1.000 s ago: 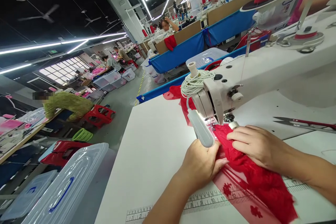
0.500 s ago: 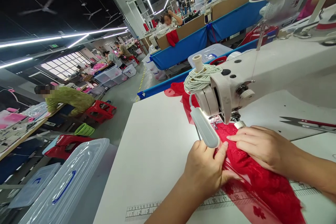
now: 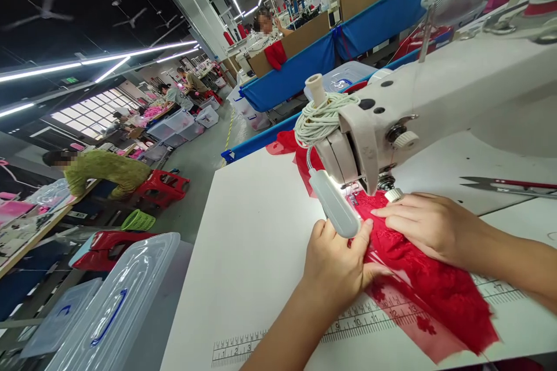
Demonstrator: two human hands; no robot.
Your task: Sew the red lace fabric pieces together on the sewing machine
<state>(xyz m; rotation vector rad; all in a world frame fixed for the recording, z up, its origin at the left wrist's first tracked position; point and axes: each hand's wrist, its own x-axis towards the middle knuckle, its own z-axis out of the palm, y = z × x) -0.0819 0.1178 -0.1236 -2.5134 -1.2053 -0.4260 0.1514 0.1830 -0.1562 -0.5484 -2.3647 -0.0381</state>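
A red lace fabric with a sheer, flower-patterned layer lies under the sewing machine's head and runs down toward the table's near edge. Just below the lamp, my left hand grips the fabric's left edge between thumb and fingers. My right hand rests on top of the lace, its fingers stretched out toward the presser area. The needle and presser foot are mostly hidden by the machine head and the grey lamp. More red fabric lies behind the machine head.
Thread snips lie on the table right of my right hand. A printed ruler runs along the white tabletop. Lidded plastic boxes stand at the left. A person in green leans at another table; others sit farther back.
The fabric has slid slightly toward the machine, both hands moving with it. Its lower edge now shows near the table edge. The whole view has shifted a little.
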